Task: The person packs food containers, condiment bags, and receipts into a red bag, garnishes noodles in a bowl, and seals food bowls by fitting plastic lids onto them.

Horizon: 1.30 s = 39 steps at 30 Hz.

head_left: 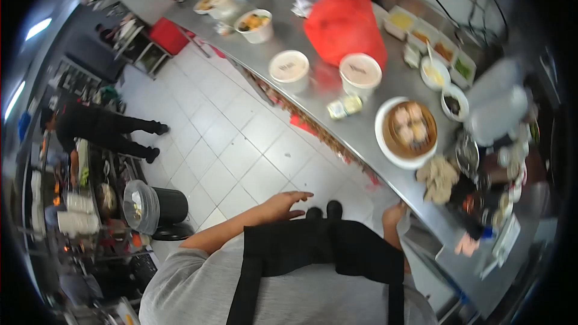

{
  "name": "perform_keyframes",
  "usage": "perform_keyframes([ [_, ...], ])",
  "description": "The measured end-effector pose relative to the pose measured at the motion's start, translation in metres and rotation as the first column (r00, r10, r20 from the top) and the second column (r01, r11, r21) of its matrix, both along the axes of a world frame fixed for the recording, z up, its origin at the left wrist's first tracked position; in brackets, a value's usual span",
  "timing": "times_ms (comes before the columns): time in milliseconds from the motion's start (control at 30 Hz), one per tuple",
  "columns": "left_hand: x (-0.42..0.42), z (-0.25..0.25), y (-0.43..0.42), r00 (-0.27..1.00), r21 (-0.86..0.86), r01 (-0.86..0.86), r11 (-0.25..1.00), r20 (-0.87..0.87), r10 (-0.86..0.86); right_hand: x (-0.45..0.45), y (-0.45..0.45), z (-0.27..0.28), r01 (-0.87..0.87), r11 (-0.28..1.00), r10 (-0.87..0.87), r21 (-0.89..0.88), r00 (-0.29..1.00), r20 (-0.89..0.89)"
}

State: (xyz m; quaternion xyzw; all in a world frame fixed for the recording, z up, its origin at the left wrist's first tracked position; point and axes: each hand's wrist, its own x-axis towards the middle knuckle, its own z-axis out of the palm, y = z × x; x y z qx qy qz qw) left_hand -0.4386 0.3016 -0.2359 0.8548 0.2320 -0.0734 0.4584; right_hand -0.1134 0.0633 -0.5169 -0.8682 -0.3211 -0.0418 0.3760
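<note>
My left hand (288,206) hangs in front of my black apron (289,244), over the tiled floor, its fingers apart with nothing in them. Beside the steel counter's front edge is my right hand (394,212); its fingers are small and partly hidden, and I cannot make out what they touch. Nearest to it on the counter are a crumpled tan cloth (438,179) and a bamboo steamer (412,127) of dumplings, which sits on a white plate (385,144). Two lidded white tubs (289,71) stand farther along, with a small yellowish packet (344,107) near them.
A red plastic bag (346,27) lies behind the tubs. Containers of chopped toppings (442,48) and small bowls (435,74) line the counter's back. An open tub of food (255,26) stands farther off. Left are a black bin (170,206) and a co-worker (99,126) at another station.
</note>
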Motion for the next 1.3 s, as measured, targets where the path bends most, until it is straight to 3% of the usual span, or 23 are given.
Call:
perform_keyframes([
  [67,0.004,0.006,0.006,0.999,0.026,-0.029,0.999,-0.036,0.030,-0.004,0.001,-0.005,0.027,0.985,-0.060,-0.172,0.980,-0.191],
  [167,-0.007,0.010,0.016,0.996,0.042,-0.059,0.997,-0.057,0.062,-0.001,0.010,0.005,0.037,0.937,-0.146,-0.348,0.945,-0.293],
  [267,-0.029,0.013,0.036,0.995,0.032,-0.045,0.998,-0.090,0.048,-0.002,0.037,0.023,-0.022,0.930,-0.108,-0.366,0.938,-0.330],
  [367,-0.053,0.012,0.067,0.986,0.076,-0.169,0.983,0.009,0.169,-0.006,0.077,0.044,-0.128,0.935,0.001,-0.330,0.933,-0.360],
  [400,-0.060,0.016,0.082,0.967,0.066,-0.237,0.969,0.114,0.228,-0.008,0.093,0.053,-0.173,0.933,0.045,-0.314,0.925,-0.376],
  [433,-0.066,0.019,0.101,0.933,0.002,-0.357,0.934,0.060,0.356,-0.010,0.111,0.060,-0.216,0.931,0.090,-0.295,0.918,-0.387],
  [467,-0.083,-0.006,0.130,0.834,-0.233,-0.488,0.841,0.159,0.528,-0.013,0.129,0.070,-0.260,0.927,0.137,-0.269,0.906,-0.401],
  [500,-0.084,0.006,0.159,0.735,-0.323,-0.579,0.749,0.192,0.651,-0.017,0.148,0.079,-0.305,0.918,0.181,-0.254,0.891,-0.416],
  [533,-0.091,0.020,0.185,0.552,-0.555,-0.644,0.527,0.140,0.822,-0.020,0.166,0.088,-0.344,0.910,0.222,-0.233,0.876,-0.428],
  [600,-0.109,0.019,0.262,0.177,-0.826,-0.532,0.186,0.106,0.979,-0.032,0.202,0.108,-0.404,0.891,0.274,-0.209,0.844,-0.461],
  [633,-0.121,0.014,0.307,0.063,-0.887,-0.444,0.130,0.114,0.992,-0.035,0.221,0.115,-0.421,0.884,0.290,-0.202,0.834,-0.469],
  [767,-0.147,0.018,0.501,-0.118,-0.960,-0.259,0.106,0.141,0.983,-0.050,0.295,0.133,-0.414,0.884,0.268,-0.216,0.828,-0.493],
  [833,-0.144,0.025,0.597,-0.162,-0.953,-0.268,0.138,0.186,0.969,-0.058,0.331,0.142,-0.380,0.891,0.217,-0.248,0.837,-0.502],
  [933,-0.138,0.015,0.736,-0.101,-0.955,-0.257,0.149,0.180,0.978,-0.073,0.374,0.161,-0.315,0.895,0.116,-0.315,0.848,-0.518],
  [1033,-0.117,0.003,0.840,-0.094,-0.936,-0.342,0.084,0.123,0.988,-0.090,0.407,0.179,-0.253,0.892,0.014,-0.376,0.844,-0.536],
  [1300,-0.055,-0.011,0.982,0.036,-0.934,-0.332,0.134,0.129,0.991,-0.126,0.451,0.214,-0.147,0.862,-0.183,-0.485,0.803,-0.568],
])
